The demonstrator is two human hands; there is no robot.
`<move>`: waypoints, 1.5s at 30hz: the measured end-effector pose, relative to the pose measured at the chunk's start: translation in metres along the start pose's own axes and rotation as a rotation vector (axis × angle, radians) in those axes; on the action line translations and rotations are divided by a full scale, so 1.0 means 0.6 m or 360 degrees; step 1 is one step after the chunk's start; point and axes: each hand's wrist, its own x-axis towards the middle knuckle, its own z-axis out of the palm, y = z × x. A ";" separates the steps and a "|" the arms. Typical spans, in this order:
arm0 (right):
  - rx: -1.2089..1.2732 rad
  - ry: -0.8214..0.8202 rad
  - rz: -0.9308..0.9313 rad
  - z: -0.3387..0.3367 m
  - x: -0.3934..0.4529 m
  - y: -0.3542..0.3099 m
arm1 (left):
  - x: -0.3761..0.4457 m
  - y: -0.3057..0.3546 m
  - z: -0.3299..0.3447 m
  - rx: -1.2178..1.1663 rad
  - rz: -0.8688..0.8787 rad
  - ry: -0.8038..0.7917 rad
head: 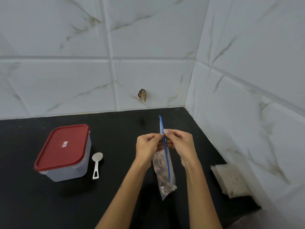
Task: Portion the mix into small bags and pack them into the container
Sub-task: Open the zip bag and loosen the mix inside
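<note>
- We are pinching the zip bag point(163, 172) of mix at its blue seal, left hand point(147, 147) and right hand point(179, 144) curled on opposite sides, above the counter's right part.
- We are advising pulling the lips apart evenly, keeping the mouth upward.
- The lidded container point(64, 152) is sitting far left, beside the scoop point(97, 164).

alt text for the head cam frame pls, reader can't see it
Both hands, left hand and right hand, pinch the blue zip strip of a clear zip bag of brown mix held above a black counter. To the left stand a plastic container with its red lid on and a white spoon; small empty bags lie stacked at the right wall.
</note>
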 end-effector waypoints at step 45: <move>-0.0538 0.0002 -0.0244 -0.004 -0.004 -0.021 | 0.005 0.018 -0.003 0.0541 0.0242 0.0184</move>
